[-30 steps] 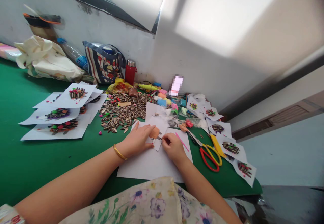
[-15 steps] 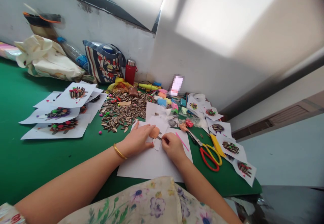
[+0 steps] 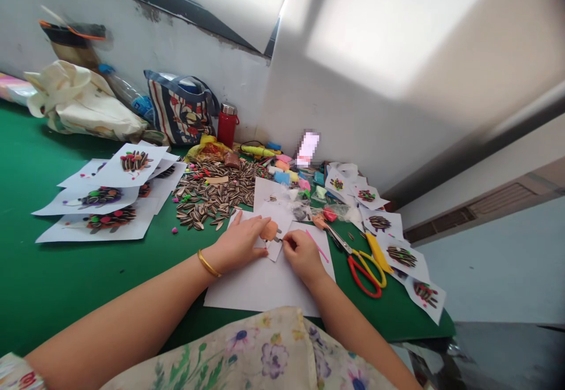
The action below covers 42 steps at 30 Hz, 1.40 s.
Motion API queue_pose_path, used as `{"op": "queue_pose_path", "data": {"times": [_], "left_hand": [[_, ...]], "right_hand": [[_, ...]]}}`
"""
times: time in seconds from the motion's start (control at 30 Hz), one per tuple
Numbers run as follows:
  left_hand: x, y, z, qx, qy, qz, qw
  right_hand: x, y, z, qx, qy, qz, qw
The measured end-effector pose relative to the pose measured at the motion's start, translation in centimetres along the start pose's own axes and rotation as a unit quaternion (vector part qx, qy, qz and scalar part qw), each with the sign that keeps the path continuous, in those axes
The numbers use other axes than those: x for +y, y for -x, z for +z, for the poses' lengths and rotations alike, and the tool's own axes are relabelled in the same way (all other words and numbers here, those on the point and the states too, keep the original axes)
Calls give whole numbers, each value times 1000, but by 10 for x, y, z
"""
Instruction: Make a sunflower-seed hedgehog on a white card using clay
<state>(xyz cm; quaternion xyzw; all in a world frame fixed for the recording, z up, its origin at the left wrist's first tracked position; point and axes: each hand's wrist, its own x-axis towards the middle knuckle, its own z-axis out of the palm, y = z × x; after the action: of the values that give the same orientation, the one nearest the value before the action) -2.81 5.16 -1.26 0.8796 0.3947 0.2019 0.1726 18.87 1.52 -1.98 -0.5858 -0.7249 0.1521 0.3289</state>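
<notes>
My left hand (image 3: 242, 240) lies flat with spread fingers on a small white paper (image 3: 274, 255), beside an orange clay shape (image 3: 269, 231) stuck to it. Dark seed-like pieces stand at the shape's right edge. There my right hand (image 3: 302, 253) is closed in a pinch; what it holds is too small to make out. Larger white sheets (image 3: 251, 289) lie underneath. A thin pink stick (image 3: 318, 245) rests just beyond my right hand. Striped sunflower seeds (image 3: 220, 193) are heaped past my left hand.
Red-and-yellow scissors (image 3: 364, 269) lie right of my right hand. Papers with seed figures are spread at left (image 3: 119, 228) and right (image 3: 404, 256). Clay packets (image 3: 282, 178), a red bottle (image 3: 227, 125), a striped bag (image 3: 183, 110) and a cream bag (image 3: 86, 105) sit along the wall.
</notes>
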Motion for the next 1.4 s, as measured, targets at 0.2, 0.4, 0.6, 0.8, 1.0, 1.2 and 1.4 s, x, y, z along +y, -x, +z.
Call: {"op": "queue_pose_path", "data": {"times": [0.2, 0.4, 0.6, 0.8, 1.0, 1.2, 1.4], "left_hand": [[0, 0, 0, -3, -6, -4, 1000], [3, -1, -3, -9, -2, -10, 1000], [3, -1, -5, -12, 17, -9, 1000], [2, -2, -3, -9, 24, -8, 1000], [1, -2, -1, -11, 16, -5, 1000], [3, -2, -3, -16, 15, -11, 1000], [2, -2, -3, -14, 25, -10, 1000]], "right_hand": [[1, 0, 2, -10, 18, -7, 1000], [6, -2, -2, 47, -65, 29, 996], [12, -12, -4, 34, -39, 34, 998], [10, -13, -2, 12, -4, 21, 1000], [7, -14, -2, 5, 21, 11, 1000], [9, -13, -1, 5, 29, 1, 1000], [12, -12, -1, 23, 3, 13, 1000]]}}
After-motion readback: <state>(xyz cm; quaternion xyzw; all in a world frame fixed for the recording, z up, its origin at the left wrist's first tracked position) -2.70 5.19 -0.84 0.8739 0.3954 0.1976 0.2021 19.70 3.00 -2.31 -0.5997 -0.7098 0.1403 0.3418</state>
